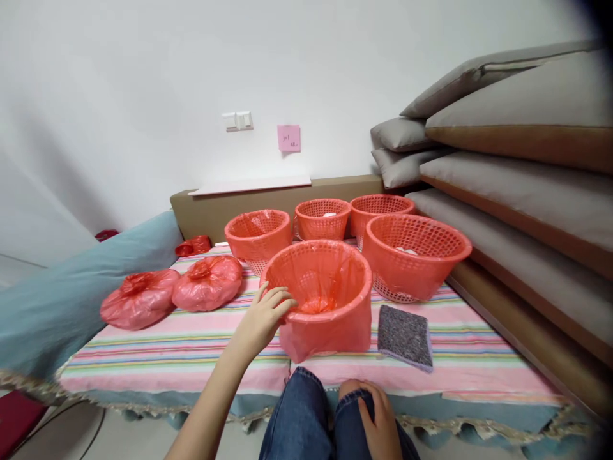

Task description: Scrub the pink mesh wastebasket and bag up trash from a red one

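Just beyond the person's knees stands a round, red, perforated plastic basket [330, 315], the nearest one, with a thin translucent red plastic film [318, 303] lining its inside, folded over its rim and draped down its outer wall. The person's left hand [275, 305] lies over the near left part of that basket's rim, fingers gently bent and slightly apart; whether they pinch the film or merely rest on it, I cannot tell. The right hand [380, 418] is off the basket, on the near side and to its right, laid over a knee in blue denim [354, 406] with the thumb spread from the fingers, holding nothing that shows.

As I judge it, this basket's lining is largely done: film reaches the bottom and wraps the rim, so perhaps only smoothing is left. Behind the basket to the left, another red mesh basket [258, 231] also looks lined. To its right, a wide red lattice basket [414, 255] has film on its outside and something white within; how complete that lining is, I cannot tell. Left of the front basket sit two bulging red plastic bags [138, 299] [207, 283], gathered at their tops and seemingly finished.
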The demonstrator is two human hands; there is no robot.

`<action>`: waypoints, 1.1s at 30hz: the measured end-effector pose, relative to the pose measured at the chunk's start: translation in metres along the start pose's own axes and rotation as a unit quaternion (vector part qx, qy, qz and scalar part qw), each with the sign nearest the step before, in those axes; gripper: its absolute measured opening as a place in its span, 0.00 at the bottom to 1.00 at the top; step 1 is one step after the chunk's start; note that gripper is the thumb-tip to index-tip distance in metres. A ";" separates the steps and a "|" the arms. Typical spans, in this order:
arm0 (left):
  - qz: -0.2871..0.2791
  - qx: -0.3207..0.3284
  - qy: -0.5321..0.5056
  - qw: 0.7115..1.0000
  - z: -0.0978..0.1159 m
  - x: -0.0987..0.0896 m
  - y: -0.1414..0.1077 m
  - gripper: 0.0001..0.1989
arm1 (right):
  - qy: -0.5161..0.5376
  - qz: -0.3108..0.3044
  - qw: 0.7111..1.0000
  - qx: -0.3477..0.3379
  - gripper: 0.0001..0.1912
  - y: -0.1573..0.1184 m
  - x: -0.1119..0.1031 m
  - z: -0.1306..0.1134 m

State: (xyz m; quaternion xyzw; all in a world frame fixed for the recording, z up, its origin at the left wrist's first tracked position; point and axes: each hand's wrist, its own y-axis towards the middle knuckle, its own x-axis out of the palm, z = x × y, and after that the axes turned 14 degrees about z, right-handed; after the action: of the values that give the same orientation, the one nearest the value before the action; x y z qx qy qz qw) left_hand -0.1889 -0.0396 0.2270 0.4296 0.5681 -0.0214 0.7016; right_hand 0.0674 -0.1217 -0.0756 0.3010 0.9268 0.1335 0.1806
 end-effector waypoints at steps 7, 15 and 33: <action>-0.067 -0.016 -0.040 0.997 0.025 0.001 0.005 0.10 | -0.024 0.010 0.999 -0.040 0.19 -0.002 0.002 0.004; -0.140 -0.072 -0.069 0.985 0.042 -0.015 0.030 0.29 | -0.037 0.004 0.999 -0.034 0.19 0.001 0.001 -0.004; 0.125 0.024 0.157 0.979 -0.042 -0.028 -0.033 0.16 | 0.001 -0.060 0.995 -0.077 0.18 0.158 -0.061 -0.097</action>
State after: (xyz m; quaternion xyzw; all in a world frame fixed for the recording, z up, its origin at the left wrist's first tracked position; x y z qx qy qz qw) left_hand -0.2483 -0.0470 0.2315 0.5119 0.6126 0.1205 0.5900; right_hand 0.1542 -0.0483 0.0835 0.2297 0.9306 0.1933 0.2096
